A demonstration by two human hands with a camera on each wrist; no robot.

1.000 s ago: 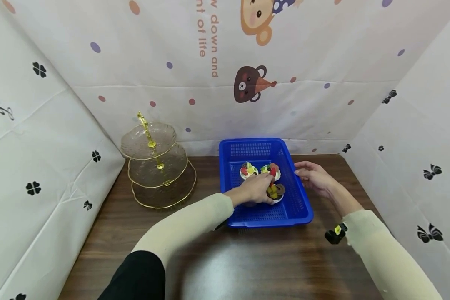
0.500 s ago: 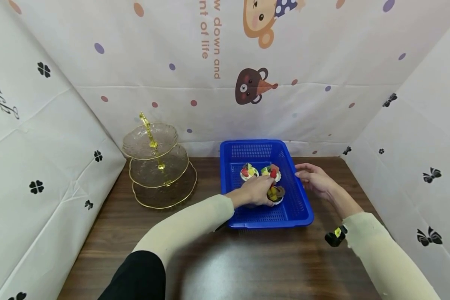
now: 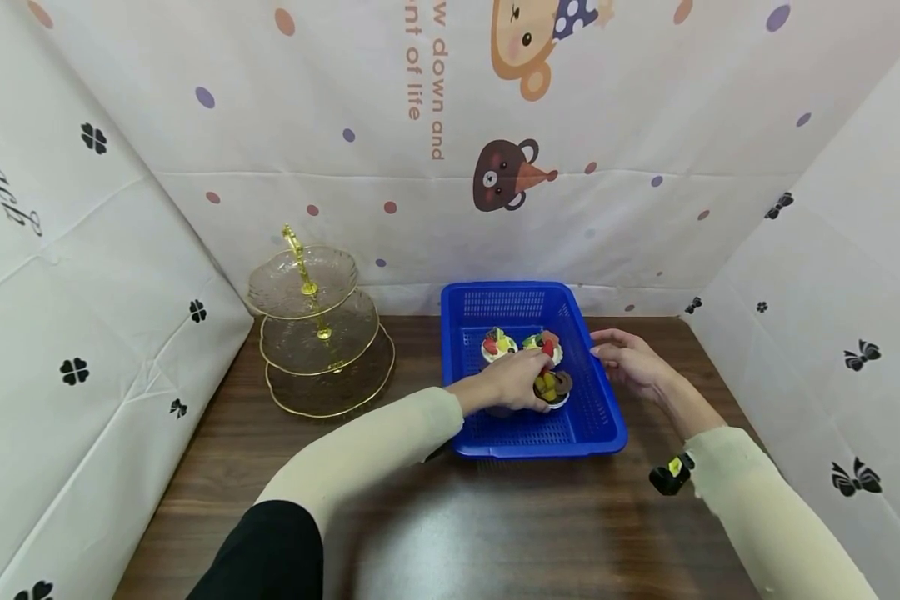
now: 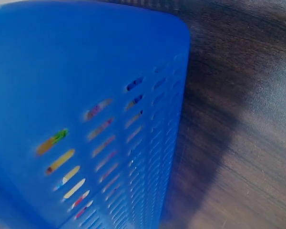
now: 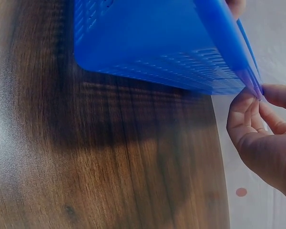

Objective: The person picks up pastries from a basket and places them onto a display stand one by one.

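My left hand [image 3: 508,382] reaches inside a blue plastic basket [image 3: 450,400] in the head view. Its thumb and fingers grip a fruit-topped cupcake [image 3: 553,387] with yellow pieces and a brown ring. Beyond that hand sit two more cupcakes: one with strawberry and cream [image 3: 498,343], the other with red and green fruit [image 3: 551,346]. In the right wrist view my right hand [image 5: 269,129] pinches the rim of the basket [image 5: 148,38]. Only the basket's slotted outer wall [image 4: 86,71] and table show in the left wrist view; the left hand's fingers are hidden there.
A three-tier glass stand [image 3: 322,333] with gold rims and a gold handle stands left of the basket. The dark wooden table [image 3: 450,533] meets patterned cloth walls [image 3: 390,150] at the back and both sides.
The head view has tilted slightly, so the scene sits a little lower in it. Both hands keep their places at the basket and the cupcake.
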